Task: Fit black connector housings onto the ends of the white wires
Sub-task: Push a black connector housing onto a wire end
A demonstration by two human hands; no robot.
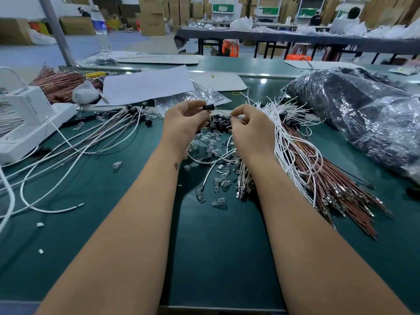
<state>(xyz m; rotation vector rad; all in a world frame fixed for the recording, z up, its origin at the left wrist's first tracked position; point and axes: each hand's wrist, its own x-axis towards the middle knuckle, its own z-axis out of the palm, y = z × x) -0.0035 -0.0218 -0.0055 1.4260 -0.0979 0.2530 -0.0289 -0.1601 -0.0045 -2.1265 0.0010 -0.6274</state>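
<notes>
Green matting covers the bench (218,258). Above it, the left hand (184,123) pinches a small black connector housing (208,107), ribbed and cylindrical, at its fingertips. Just beside it, the right hand (251,130) pinches a thin white wire (223,113), its tip too fine to make out. Below lie glossy glass bulbs (210,146), loose housings (221,126) and a bundle of white and brown wires (302,160).

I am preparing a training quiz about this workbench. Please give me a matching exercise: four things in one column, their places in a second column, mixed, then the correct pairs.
Things:
1. black connector housing
2. water bottle
3. clear glass bulbs
4. black plastic bag

Places:
A. far right of the table
B. on the mat between the two hands
C. pinched in the left hand
D. standing at the far left

Pairs: 1-C, 2-D, 3-B, 4-A
</notes>
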